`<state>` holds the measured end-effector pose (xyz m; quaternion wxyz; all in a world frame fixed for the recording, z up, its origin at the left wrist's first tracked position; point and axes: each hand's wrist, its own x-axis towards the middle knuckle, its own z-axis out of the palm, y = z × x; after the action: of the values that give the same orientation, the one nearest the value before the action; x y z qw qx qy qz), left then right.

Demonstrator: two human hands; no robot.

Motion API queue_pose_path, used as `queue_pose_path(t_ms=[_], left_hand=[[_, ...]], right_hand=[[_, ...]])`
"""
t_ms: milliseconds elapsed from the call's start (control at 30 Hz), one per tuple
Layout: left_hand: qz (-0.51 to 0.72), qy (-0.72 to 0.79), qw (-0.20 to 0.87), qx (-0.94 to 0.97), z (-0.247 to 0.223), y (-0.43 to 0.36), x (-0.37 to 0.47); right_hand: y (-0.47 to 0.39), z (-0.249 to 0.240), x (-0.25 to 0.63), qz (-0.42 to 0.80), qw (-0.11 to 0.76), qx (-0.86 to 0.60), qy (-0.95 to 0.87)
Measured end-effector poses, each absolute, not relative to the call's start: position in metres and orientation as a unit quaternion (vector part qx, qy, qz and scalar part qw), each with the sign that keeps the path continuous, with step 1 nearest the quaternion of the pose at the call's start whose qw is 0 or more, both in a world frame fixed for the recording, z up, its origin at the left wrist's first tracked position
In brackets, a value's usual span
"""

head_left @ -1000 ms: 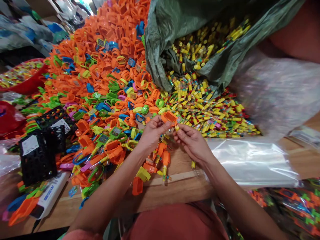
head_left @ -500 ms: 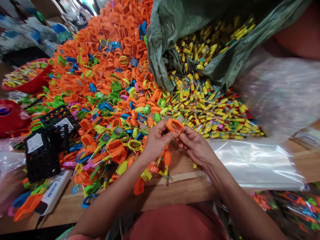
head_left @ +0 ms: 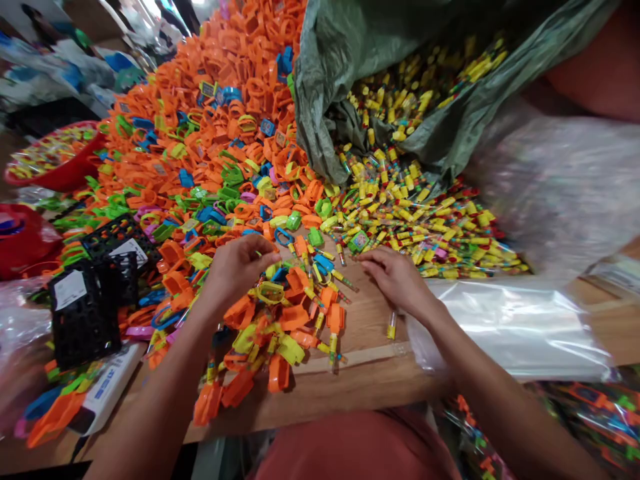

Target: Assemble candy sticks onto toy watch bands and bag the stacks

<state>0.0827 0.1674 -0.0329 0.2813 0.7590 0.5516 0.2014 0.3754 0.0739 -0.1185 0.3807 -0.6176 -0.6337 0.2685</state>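
My left hand (head_left: 241,270) hovers over the near heap of plastic toy watches, fingers bent and thumb apart, with nothing visible in it. Under and beside it lie orange toy watches (head_left: 293,319), a yellow one (head_left: 290,349) and a blue one (head_left: 324,263). My right hand (head_left: 395,277) is at the edge of the pile of yellow-capped clear tubes (head_left: 395,227), fingers stretched out to the left and empty as far as I see. Near its fingertips lies a green toy watch face (head_left: 359,241). A single tube (head_left: 391,325) lies below the right hand.
A tall mound of orange toy watches (head_left: 240,60) rises at the back. A green-grey sack (head_left: 325,87) spills tubes. Clear plastic bags (head_left: 515,327) lie at right; black trays (head_left: 83,313), a white box (head_left: 113,383) and a red basin (head_left: 70,170) are at left.
My hands have separated, the left moving left and the right slightly right. The orange toy watch they held together is out of them. More toy watches lie spread near the table's front edge.
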Motion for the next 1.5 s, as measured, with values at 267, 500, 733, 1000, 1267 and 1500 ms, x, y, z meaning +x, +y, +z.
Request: queue_pose_path(t_ms=[267,500,733,1000,1267,1500], left_hand=[[-0.036,0.529,0.099,0.842,-0.079,0.241,0.128],[-0.026,0.52,0.071,0.851,-0.082,0.243,0.126],[-0.047,0.459,0.117,0.88,-0.059,0.218,0.103],[0.037,0.405,0.14,0.903,-0.067,0.233,0.155],[0.069,0.385,0.154,0.907,-0.087,0.239,0.178],[0.164,0.354,0.244,0.888,-0.071,0.186,0.167]], right_hand=[[0.122,-0.114,0.33,0.134,0.089,-0.674,-0.72],[0.113,-0.12,0.332,0.121,0.131,-0.687,-0.704],[0.094,-0.124,0.347,0.227,0.359,-0.611,-0.668],[0.086,-0.134,0.342,0.441,0.472,-0.566,-0.512],[0.082,-0.125,0.34,0.439,0.528,-0.551,-0.475],[0.082,-0.126,0.332,0.485,0.546,-0.545,-0.413]])
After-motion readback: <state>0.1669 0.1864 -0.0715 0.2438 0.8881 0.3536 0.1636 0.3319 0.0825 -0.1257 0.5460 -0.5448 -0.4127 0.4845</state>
